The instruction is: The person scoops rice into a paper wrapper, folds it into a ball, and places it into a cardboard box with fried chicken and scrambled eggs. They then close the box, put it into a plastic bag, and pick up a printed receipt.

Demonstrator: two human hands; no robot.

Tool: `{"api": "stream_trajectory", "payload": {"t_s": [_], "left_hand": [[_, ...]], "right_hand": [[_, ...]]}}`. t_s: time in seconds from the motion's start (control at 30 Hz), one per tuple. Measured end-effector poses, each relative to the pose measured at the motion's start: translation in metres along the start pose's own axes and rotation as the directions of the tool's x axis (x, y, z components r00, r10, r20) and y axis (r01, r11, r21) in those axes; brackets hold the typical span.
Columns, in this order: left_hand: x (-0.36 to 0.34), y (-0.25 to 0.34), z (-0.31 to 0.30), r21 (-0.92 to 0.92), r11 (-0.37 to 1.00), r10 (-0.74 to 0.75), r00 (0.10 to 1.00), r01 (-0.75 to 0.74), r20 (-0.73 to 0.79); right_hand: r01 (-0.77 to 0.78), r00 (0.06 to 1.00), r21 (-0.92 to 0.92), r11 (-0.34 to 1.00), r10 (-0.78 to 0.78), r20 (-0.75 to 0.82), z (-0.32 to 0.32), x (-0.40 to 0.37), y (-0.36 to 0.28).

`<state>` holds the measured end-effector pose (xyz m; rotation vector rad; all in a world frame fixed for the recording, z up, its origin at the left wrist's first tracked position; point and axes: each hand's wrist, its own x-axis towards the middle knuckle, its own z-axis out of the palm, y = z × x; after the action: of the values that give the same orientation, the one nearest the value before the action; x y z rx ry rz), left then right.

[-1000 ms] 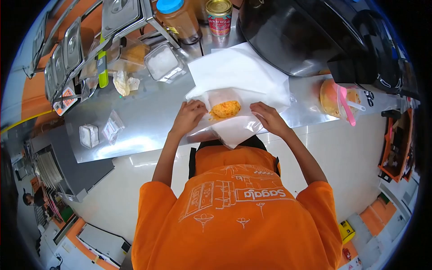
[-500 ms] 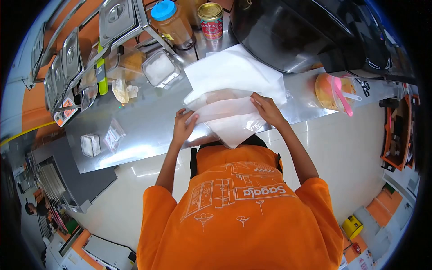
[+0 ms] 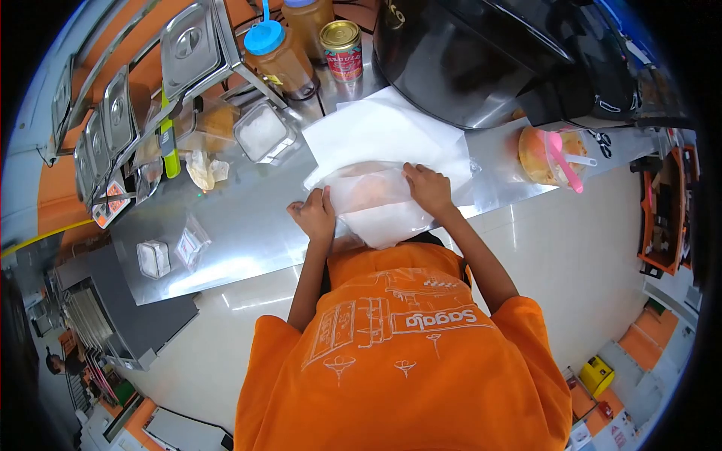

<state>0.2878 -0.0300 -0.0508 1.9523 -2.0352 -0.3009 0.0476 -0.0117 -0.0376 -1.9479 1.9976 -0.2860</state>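
A translucent white paper sheet (image 3: 368, 192) lies folded at the table's front edge, a pinkish shape faintly showing through it. Its left edge is between the fingers of my left hand (image 3: 313, 216), which is closed on it. At the right edge my right hand (image 3: 429, 190) pinches the same sheet, knuckles up. Clear, shiny plastic shows around the sheet's lower part and hangs toward my body. Behind lies a stack of larger white paper sheets (image 3: 383, 128), flat on the steel. What the folded sheet covers is mostly hidden.
The steel table (image 3: 248, 214) carries a tub of white powder (image 3: 263, 133), a blue-lidded jar (image 3: 280, 62), a red can (image 3: 344, 51) and a small wrapped block (image 3: 153, 259). A large black appliance (image 3: 466, 68) stands behind right; a tub with pink spoon (image 3: 538, 161) is right.
Both hands have shifted, my left toward the right and my right slightly left, so they are closer together. The sheet's raised fold has come down flatter. My view has turned slightly.
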Motion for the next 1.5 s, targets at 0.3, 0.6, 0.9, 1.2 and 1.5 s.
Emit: {"api": "stream_trajectory", "payload": {"t_s": [0.3,0.6,0.9,1.2,1.5], "left_hand": [[0.015,-0.004,-0.005,0.090,0.873,0.487,0.864,-0.479,-0.124],[0.049,0.017,-0.031,0.012,0.986,0.149,0.921,-0.164,0.359],[0.042,0.016,-0.024,-0.008,0.952,0.278,0.855,-0.306,0.438],[0.003,0.013,-0.036,-0.166,0.756,0.654,0.742,-0.633,0.149],[-0.008,-0.002,-0.026,-0.006,0.660,0.741,0.650,-0.751,0.171]], "right_hand": [[0.273,0.935,-0.267,0.924,-0.320,-0.151,-0.015,0.004,-0.014],[0.021,0.992,0.146,0.989,-0.038,0.116,-0.002,0.031,-0.012],[0.231,0.968,-0.102,0.968,-0.218,0.127,-0.006,0.019,-0.026],[0.538,0.817,-0.206,0.817,-0.566,-0.112,0.014,-0.020,-0.002],[0.609,0.790,-0.029,0.792,-0.610,-0.058,-0.010,-0.036,0.005]]}}
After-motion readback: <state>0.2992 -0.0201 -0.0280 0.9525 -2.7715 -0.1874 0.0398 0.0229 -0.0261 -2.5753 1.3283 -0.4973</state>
